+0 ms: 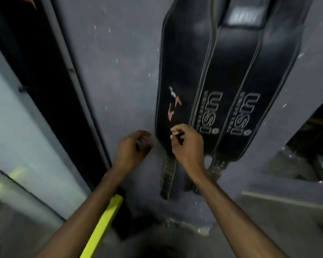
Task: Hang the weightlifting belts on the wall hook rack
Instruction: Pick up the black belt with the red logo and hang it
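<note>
Belts: three black stitched-leather weightlifting belts (pixel 229 71) hang on grey wall (pixel 119 71); hooks unseen.
Left hand (pixel 132 148): fingers slack, empty.
Right hand (pixel 188 144): fingers curled at leftmost belt (pixel 173 71); grip unclear.
Progress: we judge hanging nearly done.

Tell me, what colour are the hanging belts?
The belts are black, with pale lettering. The head view, the only one, shows this.
</note>
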`<action>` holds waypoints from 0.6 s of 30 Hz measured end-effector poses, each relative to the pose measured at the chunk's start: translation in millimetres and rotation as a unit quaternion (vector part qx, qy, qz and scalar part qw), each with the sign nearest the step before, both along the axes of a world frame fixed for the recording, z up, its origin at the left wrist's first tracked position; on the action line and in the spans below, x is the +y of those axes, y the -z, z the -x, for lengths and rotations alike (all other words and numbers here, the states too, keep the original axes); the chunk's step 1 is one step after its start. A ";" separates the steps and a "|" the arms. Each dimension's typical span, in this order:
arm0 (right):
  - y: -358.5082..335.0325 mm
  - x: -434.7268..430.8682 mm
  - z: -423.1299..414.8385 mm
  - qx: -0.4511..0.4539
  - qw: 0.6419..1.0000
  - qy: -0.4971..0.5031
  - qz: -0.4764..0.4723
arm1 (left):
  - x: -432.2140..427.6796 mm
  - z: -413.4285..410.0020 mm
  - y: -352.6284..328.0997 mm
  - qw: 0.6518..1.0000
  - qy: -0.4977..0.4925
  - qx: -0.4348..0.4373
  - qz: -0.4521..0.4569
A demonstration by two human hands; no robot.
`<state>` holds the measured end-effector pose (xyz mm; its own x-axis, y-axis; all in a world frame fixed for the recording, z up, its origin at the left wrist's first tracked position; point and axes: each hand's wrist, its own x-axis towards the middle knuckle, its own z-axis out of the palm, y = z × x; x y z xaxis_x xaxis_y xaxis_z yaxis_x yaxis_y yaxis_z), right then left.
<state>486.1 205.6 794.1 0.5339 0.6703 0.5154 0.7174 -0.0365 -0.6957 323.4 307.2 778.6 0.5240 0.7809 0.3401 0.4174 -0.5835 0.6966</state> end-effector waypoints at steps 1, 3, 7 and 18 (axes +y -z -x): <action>34.4 -2.8 0.6 0.019 1.000 -0.007 0.022 | -5.6 2.8 32.4 1.000 -0.008 0.014 0.022; 82.7 -11.0 3.2 0.046 0.997 -0.009 0.058 | -17.6 13.5 74.9 0.998 -0.033 0.025 0.056; 221.8 -35.2 15.0 0.095 0.987 -0.014 0.132 | -50.7 32.8 207.5 0.983 -0.050 0.054 0.167; 595.4 -126.2 110.6 0.258 0.904 0.028 0.340 | -126.8 116.1 567.3 0.912 -0.046 0.234 0.334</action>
